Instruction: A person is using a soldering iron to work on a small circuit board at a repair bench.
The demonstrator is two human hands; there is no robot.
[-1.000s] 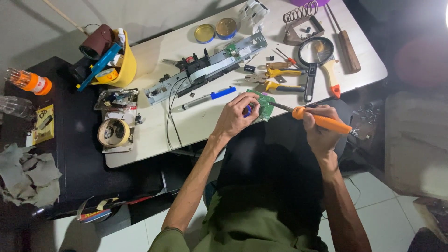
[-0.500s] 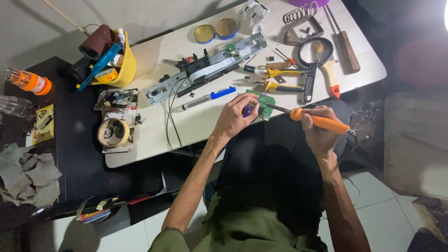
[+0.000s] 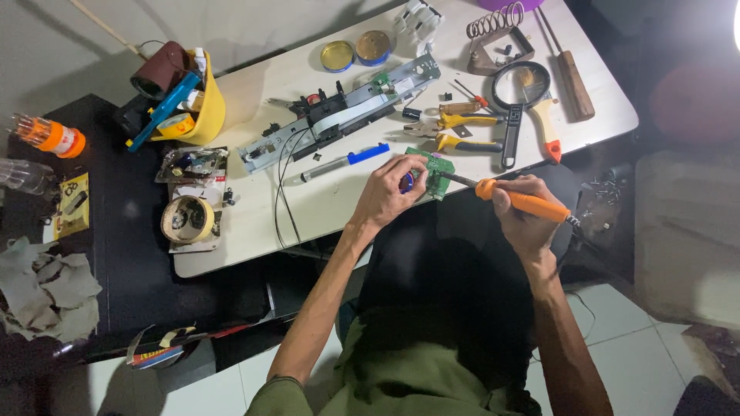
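At the worktop (image 3: 324, 200) edge, the left hand (image 3: 389, 192) pinches a small green circuit board (image 3: 433, 171): light, stiff, fragile, best held by its edges. The right hand (image 3: 524, 216) grips an orange soldering iron (image 3: 524, 202).

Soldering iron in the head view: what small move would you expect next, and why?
Probably a slight push of the soldering iron tip onto the green circuit board. The right hand holds the orange handle with the tip at the board's right edge, and the left hand steadies the board at the table edge.
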